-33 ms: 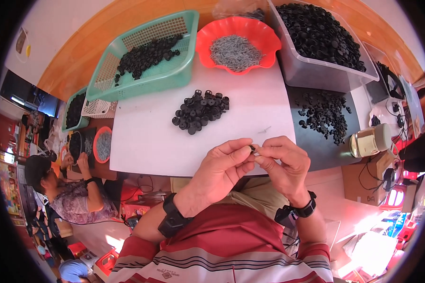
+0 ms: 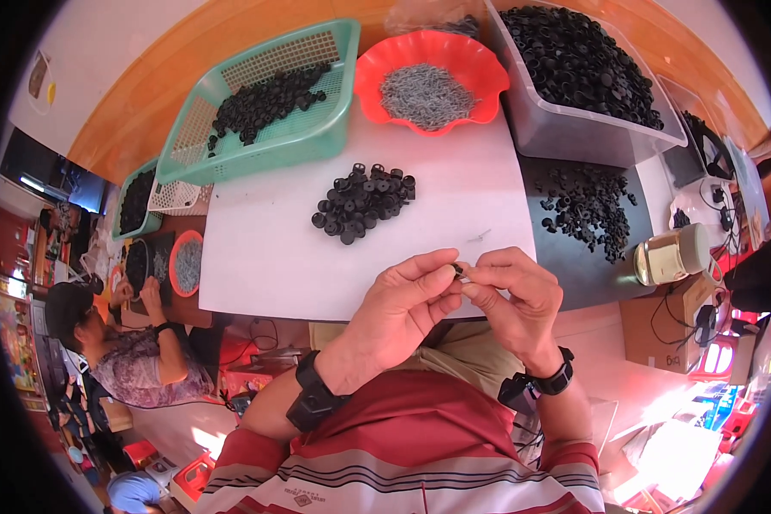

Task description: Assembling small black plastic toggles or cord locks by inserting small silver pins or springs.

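Observation:
Above the near edge of the white work sheet (image 2: 274, 270), my two hands meet fingertip to fingertip. My left hand (image 2: 411, 295) is closed, its thumb and fingers pinching a small black plastic part (image 2: 458, 270). My right hand (image 2: 518, 295) pinches close against the same part; what lies between its fingertips is too small and hidden to make out. Beyond my hands, a pile of round black plastic parts (image 2: 364, 201) is heaped on the sheet. One or two thin grey pins (image 2: 480, 236) lie loose just past my right hand.
Along the back stand a green basket (image 2: 257, 158) of black parts, a red scalloped bowl (image 2: 373, 94) of grey pins and a grey tub (image 2: 574, 141) heaped with black pieces. At right are scattered small black pieces (image 2: 587, 210) and a lidded jar (image 2: 660, 261). A co-worker (image 2: 146, 360) sits at left.

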The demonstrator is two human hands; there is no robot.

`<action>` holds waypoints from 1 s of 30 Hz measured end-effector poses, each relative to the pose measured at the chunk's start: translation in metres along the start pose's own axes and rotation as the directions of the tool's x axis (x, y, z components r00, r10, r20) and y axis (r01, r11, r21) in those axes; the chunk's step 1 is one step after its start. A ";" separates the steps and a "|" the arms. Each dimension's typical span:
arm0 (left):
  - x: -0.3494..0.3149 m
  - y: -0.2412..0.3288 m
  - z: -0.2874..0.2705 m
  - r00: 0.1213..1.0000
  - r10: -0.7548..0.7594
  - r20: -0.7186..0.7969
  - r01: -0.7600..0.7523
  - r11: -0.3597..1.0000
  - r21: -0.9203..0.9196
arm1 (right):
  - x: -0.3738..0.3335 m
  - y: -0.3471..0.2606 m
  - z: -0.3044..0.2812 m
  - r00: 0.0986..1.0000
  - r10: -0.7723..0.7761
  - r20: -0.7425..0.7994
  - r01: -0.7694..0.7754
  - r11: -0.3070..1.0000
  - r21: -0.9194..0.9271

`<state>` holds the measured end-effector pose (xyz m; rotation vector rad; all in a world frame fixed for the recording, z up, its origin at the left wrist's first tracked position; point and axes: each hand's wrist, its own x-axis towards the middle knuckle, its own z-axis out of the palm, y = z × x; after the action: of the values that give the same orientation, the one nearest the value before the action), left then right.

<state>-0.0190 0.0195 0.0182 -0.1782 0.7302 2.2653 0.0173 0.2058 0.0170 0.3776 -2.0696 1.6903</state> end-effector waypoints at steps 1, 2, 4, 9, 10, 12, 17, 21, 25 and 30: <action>0.000 0.000 0.001 1.000 0.000 -0.013 0.000 1.000 -0.004 | 0.000 -0.001 0.000 1.000 -0.001 0.001 0.001 1.000 -0.012; 0.000 0.000 0.001 1.000 -0.002 -0.013 0.002 1.000 -0.003 | 0.000 -0.001 -0.001 1.000 -0.003 0.002 0.003 1.000 -0.024; 0.000 -0.001 0.000 1.000 0.014 0.001 -0.014 1.000 0.006 | -0.002 -0.001 -0.001 1.000 0.001 0.002 -0.001 1.000 -0.029; 0.001 -0.003 -0.003 1.000 0.004 0.012 -0.004 1.000 0.021 | -0.002 -0.001 -0.001 1.000 -0.024 0.009 0.024 0.998 -0.065; 0.001 -0.003 -0.003 1.000 -0.001 0.017 0.001 1.000 0.023 | -0.002 -0.002 -0.001 1.000 -0.018 0.005 0.019 0.998 -0.059; 0.001 -0.002 0.000 1.000 -0.003 0.006 0.003 1.000 0.025 | -0.003 -0.002 -0.001 1.000 -0.012 0.002 0.012 0.999 -0.052; 0.003 -0.005 -0.002 1.000 -0.001 0.015 0.000 1.000 0.020 | -0.004 0.001 0.001 0.999 -0.036 -0.008 0.036 0.998 -0.051; 0.005 -0.005 -0.004 1.000 -0.001 0.009 0.000 1.000 0.022 | -0.004 0.004 0.002 0.999 -0.036 -0.009 0.036 0.998 -0.052; 0.005 -0.005 -0.004 1.000 0.013 0.022 -0.014 1.000 0.028 | -0.006 0.005 0.002 1.000 0.007 -0.008 -0.007 0.999 -0.051; 0.004 -0.001 -0.002 0.999 0.025 0.024 -0.027 0.995 0.098 | -0.005 0.007 0.000 1.000 0.023 -0.018 -0.025 0.995 -0.093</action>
<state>-0.0215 0.0219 0.0146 -0.0955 0.8346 2.2464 0.0179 0.2072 0.0088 0.3093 -2.1397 1.5986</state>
